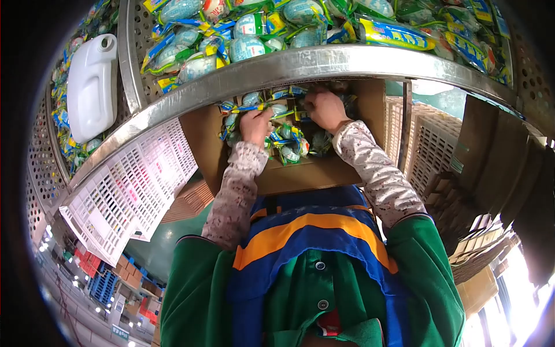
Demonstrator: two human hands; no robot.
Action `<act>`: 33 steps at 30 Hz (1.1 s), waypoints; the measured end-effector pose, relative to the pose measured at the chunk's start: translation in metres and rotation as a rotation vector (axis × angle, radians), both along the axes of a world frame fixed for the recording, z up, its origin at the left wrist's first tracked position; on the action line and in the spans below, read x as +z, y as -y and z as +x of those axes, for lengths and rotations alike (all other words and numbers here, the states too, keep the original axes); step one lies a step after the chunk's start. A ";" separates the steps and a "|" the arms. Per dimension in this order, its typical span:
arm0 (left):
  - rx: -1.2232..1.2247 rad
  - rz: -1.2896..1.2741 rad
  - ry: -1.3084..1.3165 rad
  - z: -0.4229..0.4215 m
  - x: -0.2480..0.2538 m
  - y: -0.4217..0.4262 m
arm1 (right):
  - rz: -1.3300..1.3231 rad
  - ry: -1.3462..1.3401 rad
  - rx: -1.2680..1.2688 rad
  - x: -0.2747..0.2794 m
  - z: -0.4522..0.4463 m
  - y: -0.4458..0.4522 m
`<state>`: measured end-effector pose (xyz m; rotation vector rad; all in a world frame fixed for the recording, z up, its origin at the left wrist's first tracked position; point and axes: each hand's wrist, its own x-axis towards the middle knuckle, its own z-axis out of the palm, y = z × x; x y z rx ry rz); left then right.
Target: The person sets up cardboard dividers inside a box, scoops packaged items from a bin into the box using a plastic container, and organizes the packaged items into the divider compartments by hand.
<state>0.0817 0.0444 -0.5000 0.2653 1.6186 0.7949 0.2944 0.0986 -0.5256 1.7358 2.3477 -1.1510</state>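
Observation:
Both hands reach into an open cardboard box (300, 181) below the metal table's edge. The box holds several small wrapped packages (287, 141) in clear, green, blue and yellow film. My left hand (255, 126) is at the box's left part, fingers curled down at the packages; what it grips, if anything, is hidden. My right hand (327, 110) is farther right and slightly deeper, its fingers bent near the box's far side. Its fingertips are partly hidden, and I cannot make out anything held.
A metal table with a raised rim (324, 58) carries many wrapped packages. On its left side lies a white plastic jug (92, 89). A pale plastic crate (136, 185) hangs at the left. More crates (433, 139) and cardboard (491, 156) stand at the right.

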 end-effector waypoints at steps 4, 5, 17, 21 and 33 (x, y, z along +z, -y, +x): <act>-0.419 -0.014 -0.488 0.012 -0.052 -0.018 | 0.144 -0.179 0.001 0.022 0.014 0.019; -0.465 -0.087 -0.489 0.020 -0.019 -0.031 | 0.187 -0.192 -0.029 0.033 0.014 0.023; -0.654 0.816 -0.018 0.016 0.239 -0.025 | 0.052 -0.723 -0.288 0.133 -0.004 0.027; -0.638 1.208 -0.063 0.018 0.298 -0.036 | 0.106 -0.691 -0.246 0.149 -0.005 0.024; -0.297 1.255 -0.128 0.021 0.269 -0.073 | -0.031 -0.668 -0.230 0.146 -0.013 0.058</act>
